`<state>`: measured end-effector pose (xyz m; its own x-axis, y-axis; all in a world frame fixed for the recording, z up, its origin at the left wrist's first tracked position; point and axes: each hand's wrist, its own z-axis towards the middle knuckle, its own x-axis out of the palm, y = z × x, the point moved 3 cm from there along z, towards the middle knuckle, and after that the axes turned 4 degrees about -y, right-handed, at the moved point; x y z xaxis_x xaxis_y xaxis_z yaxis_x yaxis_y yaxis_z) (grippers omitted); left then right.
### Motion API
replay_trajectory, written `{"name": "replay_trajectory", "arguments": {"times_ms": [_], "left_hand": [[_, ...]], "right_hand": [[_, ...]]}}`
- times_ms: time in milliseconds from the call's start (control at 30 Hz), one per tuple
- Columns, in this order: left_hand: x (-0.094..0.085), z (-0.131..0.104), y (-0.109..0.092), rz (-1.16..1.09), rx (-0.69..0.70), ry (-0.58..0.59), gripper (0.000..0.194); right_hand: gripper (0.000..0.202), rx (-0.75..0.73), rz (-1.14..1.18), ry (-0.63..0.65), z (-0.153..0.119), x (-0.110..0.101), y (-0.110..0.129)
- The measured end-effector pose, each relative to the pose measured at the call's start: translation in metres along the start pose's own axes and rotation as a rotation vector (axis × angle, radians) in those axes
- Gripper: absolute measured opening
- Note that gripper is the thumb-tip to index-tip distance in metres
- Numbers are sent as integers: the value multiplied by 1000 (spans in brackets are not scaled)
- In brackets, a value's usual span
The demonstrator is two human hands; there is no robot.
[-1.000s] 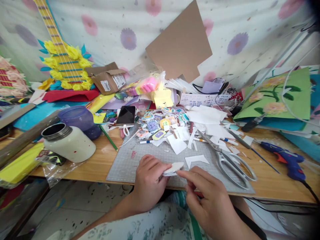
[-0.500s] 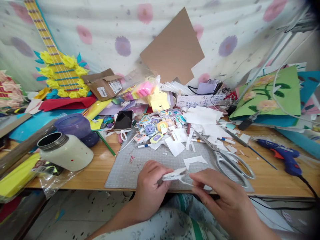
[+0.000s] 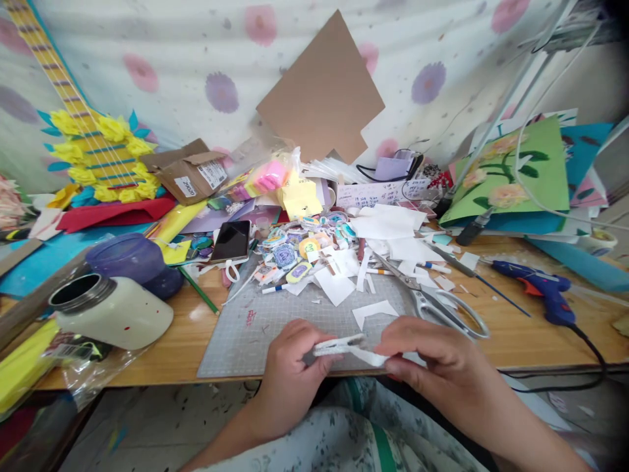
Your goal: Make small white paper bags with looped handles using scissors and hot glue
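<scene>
My left hand [image 3: 291,373] pinches a small white layered piece [image 3: 337,345] between thumb and fingers, just above the front edge of the cutting mat. It is seen nearly edge-on, so its face is hidden. From its right side a narrow white paper strip [image 3: 367,356] hangs in a slight curve. The strip's far end is between the thumb and fingertips of my right hand [image 3: 435,367]. Metal scissors [image 3: 427,305] lie on the mat beyond my right hand. A cut white paper scrap [image 3: 373,311] rests behind the held piece.
Crocheted-looking colourful pieces and white scraps [image 3: 337,285] pile up on the grey cutting mat [image 3: 236,347]. A phone [image 3: 232,241], a purple jar [image 3: 132,259] and a white open jar [image 3: 115,314] are at left. A blue glue gun [image 3: 535,285] with a cord lies at right.
The head view has swung slightly right, so the table's things sit further left. The strip between my hands now shows its broader side; both hands keep their holds.
</scene>
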<state>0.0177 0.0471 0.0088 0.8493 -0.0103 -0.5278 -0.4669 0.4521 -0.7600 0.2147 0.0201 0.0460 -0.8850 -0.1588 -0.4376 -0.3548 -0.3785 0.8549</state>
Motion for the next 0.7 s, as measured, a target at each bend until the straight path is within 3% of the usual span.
{"name": "replay_trajectory", "arguments": {"times_ms": [67,200,433,700], "left_hand": [[2,-1,0,-41,-106,44,14],[7,-3,2,-158,-271,93,19],[15,-6,7,-315,-365,108,23],[15,-7,7,-373,-370,51,22]], "right_hand": [[6,111,160,-87,3,3,-5],[23,306,463,-198,8,17,-18],[28,341,845,-277,16,41,-21],[26,338,929,-402,11,51,-21]]}}
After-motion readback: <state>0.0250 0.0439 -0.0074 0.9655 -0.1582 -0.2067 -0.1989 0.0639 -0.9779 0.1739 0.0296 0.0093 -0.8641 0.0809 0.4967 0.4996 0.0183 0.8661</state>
